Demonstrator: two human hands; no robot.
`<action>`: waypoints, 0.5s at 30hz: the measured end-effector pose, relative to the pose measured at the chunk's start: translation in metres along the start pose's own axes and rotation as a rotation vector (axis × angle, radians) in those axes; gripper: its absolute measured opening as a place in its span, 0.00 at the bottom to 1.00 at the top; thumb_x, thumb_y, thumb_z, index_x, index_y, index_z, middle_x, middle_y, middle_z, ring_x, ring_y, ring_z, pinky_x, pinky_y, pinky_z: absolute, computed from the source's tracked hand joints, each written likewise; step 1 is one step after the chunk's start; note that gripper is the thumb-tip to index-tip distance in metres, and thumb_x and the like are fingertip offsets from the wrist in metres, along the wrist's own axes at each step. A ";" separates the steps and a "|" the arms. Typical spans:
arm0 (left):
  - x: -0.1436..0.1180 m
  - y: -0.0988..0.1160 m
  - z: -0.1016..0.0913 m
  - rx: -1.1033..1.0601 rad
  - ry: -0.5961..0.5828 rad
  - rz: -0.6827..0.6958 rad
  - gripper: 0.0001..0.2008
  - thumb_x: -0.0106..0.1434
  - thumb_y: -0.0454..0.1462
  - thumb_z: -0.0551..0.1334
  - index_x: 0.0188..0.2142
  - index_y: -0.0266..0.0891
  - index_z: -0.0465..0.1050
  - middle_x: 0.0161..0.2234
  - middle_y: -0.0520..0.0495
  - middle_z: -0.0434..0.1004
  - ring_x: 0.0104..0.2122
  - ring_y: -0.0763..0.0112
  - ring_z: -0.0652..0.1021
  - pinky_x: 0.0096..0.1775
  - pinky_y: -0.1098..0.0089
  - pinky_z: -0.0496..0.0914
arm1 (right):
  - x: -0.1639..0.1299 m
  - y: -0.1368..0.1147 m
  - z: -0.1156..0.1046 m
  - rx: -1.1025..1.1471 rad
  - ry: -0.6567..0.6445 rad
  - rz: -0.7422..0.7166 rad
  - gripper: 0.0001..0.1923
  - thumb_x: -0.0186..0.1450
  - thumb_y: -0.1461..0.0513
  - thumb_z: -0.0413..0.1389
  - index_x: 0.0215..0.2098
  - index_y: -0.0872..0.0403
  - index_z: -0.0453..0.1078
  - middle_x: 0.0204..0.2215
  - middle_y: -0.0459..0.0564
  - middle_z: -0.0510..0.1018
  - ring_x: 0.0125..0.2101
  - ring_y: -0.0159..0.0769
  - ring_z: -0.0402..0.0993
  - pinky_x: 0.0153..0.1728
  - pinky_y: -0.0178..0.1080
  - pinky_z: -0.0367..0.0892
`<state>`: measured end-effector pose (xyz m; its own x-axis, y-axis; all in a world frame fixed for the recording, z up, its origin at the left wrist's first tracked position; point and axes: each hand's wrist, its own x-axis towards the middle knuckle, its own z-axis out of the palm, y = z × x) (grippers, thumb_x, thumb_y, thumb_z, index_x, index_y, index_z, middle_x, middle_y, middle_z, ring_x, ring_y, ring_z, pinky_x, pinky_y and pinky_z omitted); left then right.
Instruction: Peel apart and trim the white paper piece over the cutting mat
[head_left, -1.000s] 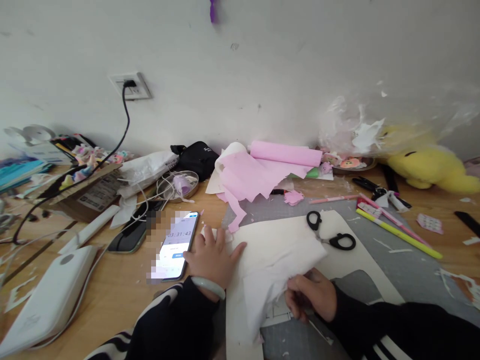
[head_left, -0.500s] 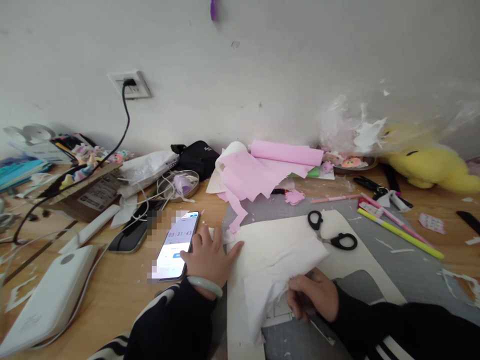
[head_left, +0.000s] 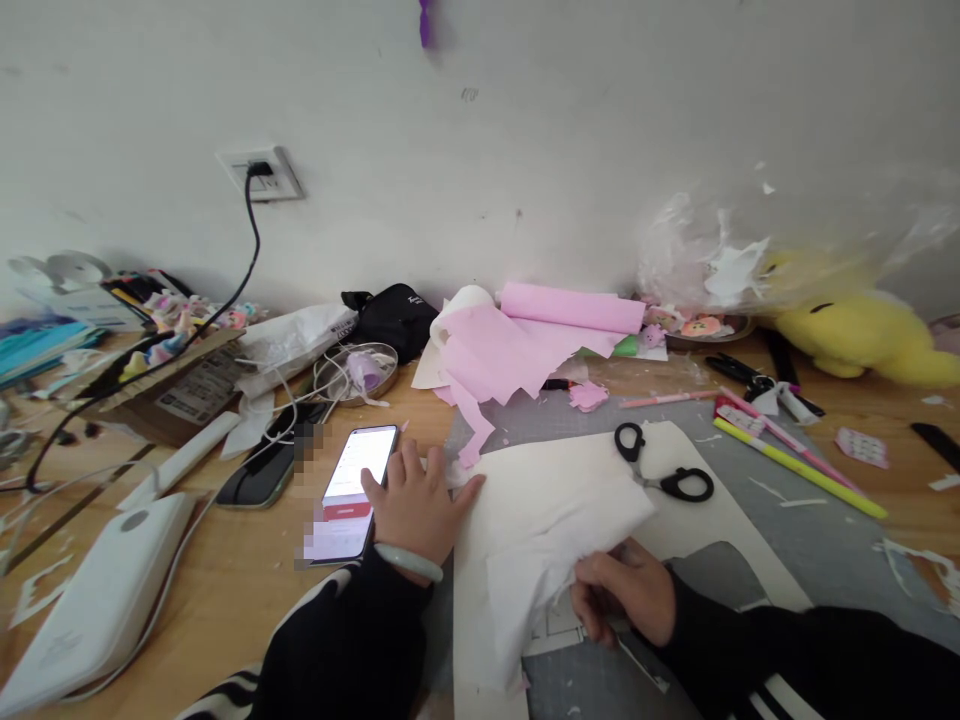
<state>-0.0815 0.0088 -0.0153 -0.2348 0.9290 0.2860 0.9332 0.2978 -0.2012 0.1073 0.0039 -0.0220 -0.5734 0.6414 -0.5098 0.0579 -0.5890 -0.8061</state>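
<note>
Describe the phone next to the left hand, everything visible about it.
The phone is a slim smartphone lying flat, screen up, on the wooden desk, its long side angled slightly to the right. The screen is lit: mostly white, with a red band low down and a pale strip below it; any text is too small to read. The left hand rests at its right edge, fingertips touching or just over the screen. A blurred patch covers its left side. A second, dark phone lies to its left.
</note>
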 end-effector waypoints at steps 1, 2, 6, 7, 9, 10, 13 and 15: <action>0.001 0.000 -0.001 0.003 -0.004 -0.012 0.26 0.53 0.52 0.46 0.39 0.33 0.64 0.45 0.33 0.61 0.43 0.52 0.63 0.44 0.49 0.49 | 0.000 0.001 0.000 0.005 -0.003 -0.002 0.13 0.44 0.60 0.44 0.06 0.58 0.57 0.04 0.43 0.62 0.05 0.22 0.53 0.07 0.27 0.48; 0.002 0.000 -0.002 0.003 -0.011 -0.025 0.26 0.52 0.52 0.47 0.38 0.32 0.65 0.46 0.33 0.61 0.44 0.51 0.62 0.45 0.50 0.48 | 0.001 0.001 0.000 0.008 -0.006 -0.003 0.13 0.44 0.60 0.44 0.07 0.58 0.57 0.04 0.43 0.62 0.05 0.22 0.53 0.07 0.27 0.48; 0.007 0.000 -0.006 -0.025 -0.049 -0.052 0.26 0.50 0.53 0.49 0.37 0.33 0.65 0.49 0.33 0.57 0.48 0.49 0.56 0.46 0.51 0.47 | 0.000 0.000 0.000 0.000 -0.007 -0.005 0.13 0.43 0.60 0.44 0.06 0.58 0.58 0.04 0.43 0.62 0.05 0.22 0.53 0.07 0.27 0.48; 0.008 -0.001 -0.006 -0.035 -0.056 -0.056 0.26 0.50 0.53 0.49 0.37 0.33 0.65 0.50 0.34 0.56 0.48 0.49 0.56 0.45 0.51 0.47 | 0.000 0.000 0.000 -0.002 -0.006 -0.007 0.13 0.43 0.60 0.44 0.06 0.59 0.58 0.04 0.43 0.62 0.05 0.22 0.53 0.07 0.27 0.48; 0.009 -0.002 -0.005 -0.045 -0.062 -0.069 0.27 0.50 0.53 0.48 0.37 0.33 0.65 0.51 0.34 0.55 0.48 0.48 0.57 0.45 0.50 0.48 | 0.000 -0.001 0.000 -0.001 -0.006 -0.008 0.13 0.43 0.60 0.44 0.06 0.59 0.58 0.04 0.43 0.62 0.05 0.22 0.53 0.07 0.27 0.48; 0.009 -0.002 -0.005 -0.046 -0.061 -0.073 0.27 0.50 0.53 0.48 0.37 0.33 0.65 0.51 0.34 0.54 0.48 0.48 0.57 0.44 0.50 0.49 | -0.001 -0.001 0.001 0.001 -0.003 -0.007 0.13 0.43 0.60 0.44 0.06 0.58 0.58 0.04 0.43 0.62 0.05 0.22 0.53 0.07 0.27 0.48; 0.010 -0.003 -0.002 -0.050 -0.063 -0.079 0.27 0.50 0.53 0.48 0.38 0.33 0.65 0.51 0.34 0.55 0.48 0.49 0.56 0.44 0.50 0.48 | 0.000 -0.002 0.001 0.008 -0.007 -0.005 0.13 0.43 0.60 0.44 0.06 0.58 0.58 0.04 0.43 0.62 0.05 0.22 0.53 0.07 0.27 0.48; 0.012 -0.004 0.000 -0.066 -0.077 -0.076 0.28 0.49 0.54 0.48 0.38 0.33 0.65 0.50 0.34 0.55 0.49 0.49 0.56 0.45 0.50 0.47 | 0.000 -0.001 0.000 0.008 -0.014 -0.009 0.13 0.44 0.60 0.44 0.06 0.59 0.58 0.04 0.43 0.62 0.05 0.22 0.53 0.07 0.28 0.48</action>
<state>-0.0881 0.0188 -0.0107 -0.3233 0.9192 0.2246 0.9273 0.3551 -0.1186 0.1072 0.0044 -0.0210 -0.5856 0.6398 -0.4978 0.0456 -0.5871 -0.8082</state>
